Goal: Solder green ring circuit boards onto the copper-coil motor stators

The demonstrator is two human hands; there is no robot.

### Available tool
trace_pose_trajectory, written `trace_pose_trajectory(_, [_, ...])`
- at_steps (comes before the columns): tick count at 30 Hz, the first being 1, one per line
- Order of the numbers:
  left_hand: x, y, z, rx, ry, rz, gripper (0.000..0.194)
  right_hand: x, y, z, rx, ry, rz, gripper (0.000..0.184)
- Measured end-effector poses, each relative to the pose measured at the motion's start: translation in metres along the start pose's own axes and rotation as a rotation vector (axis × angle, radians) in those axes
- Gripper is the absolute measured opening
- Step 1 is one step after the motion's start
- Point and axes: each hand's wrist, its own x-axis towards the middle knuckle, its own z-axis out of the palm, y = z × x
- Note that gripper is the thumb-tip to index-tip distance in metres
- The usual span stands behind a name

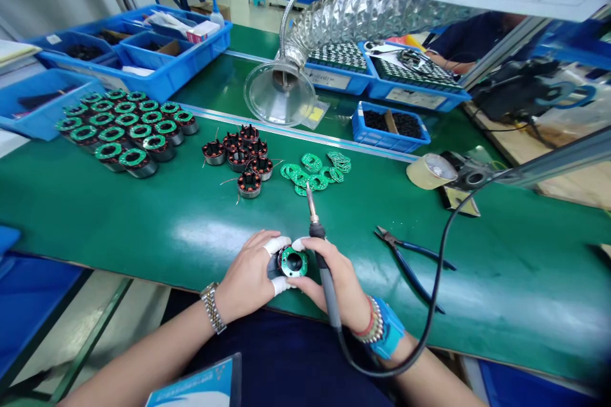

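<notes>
My left hand (248,276) and my right hand (337,280) meet at the near edge of the green bench, both closed around a small round stator (292,262) with a green ring board on top. White finger cots cover some fingertips. My right hand also grips a soldering iron (317,235), its tip pointing up and away over the bench; its black cable (436,286) loops off to the right. Beyond the tip lie loose green ring boards (315,172) and a cluster of bare copper-wound stators (241,156).
Finished stators with green boards (126,130) stand in rows at the left. Blue-handled cutters (413,261) lie right of my hands, a tape roll (429,170) beyond. A fume hood (279,92) on a foil duct and blue bins (391,130) sit at the back. Another person's arm (453,60) is far right.
</notes>
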Motion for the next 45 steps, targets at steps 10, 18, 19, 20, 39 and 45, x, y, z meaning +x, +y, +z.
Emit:
trace_pose_trajectory(10, [0.000,0.000,-0.001,-0.004,-0.005,0.009,0.053,0.008,-0.005,-0.007,-0.011,-0.008,-0.001,0.056])
trace_pose_trajectory(18, [0.003,0.002,-0.002,-0.030,-0.025,-0.001,0.053,0.016,-0.005,-0.010,0.057,-0.091,0.019,0.055])
trace_pose_trajectory(19, [0.003,0.002,-0.002,-0.030,-0.027,0.001,0.053,0.016,-0.005,-0.009,0.068,-0.091,0.022,0.056])
trace_pose_trajectory(20, [0.003,0.002,-0.002,-0.032,-0.027,0.002,0.053,0.015,-0.004,-0.008,0.082,-0.089,0.025,0.057])
trace_pose_trajectory(39, [0.005,0.003,-0.003,-0.024,-0.032,-0.010,0.050,0.017,-0.011,-0.015,0.059,-0.184,0.058,0.047])
trace_pose_trajectory(45, [0.003,0.002,-0.002,-0.048,-0.014,0.005,0.053,0.018,-0.020,-0.015,-0.026,-0.203,0.037,0.041])
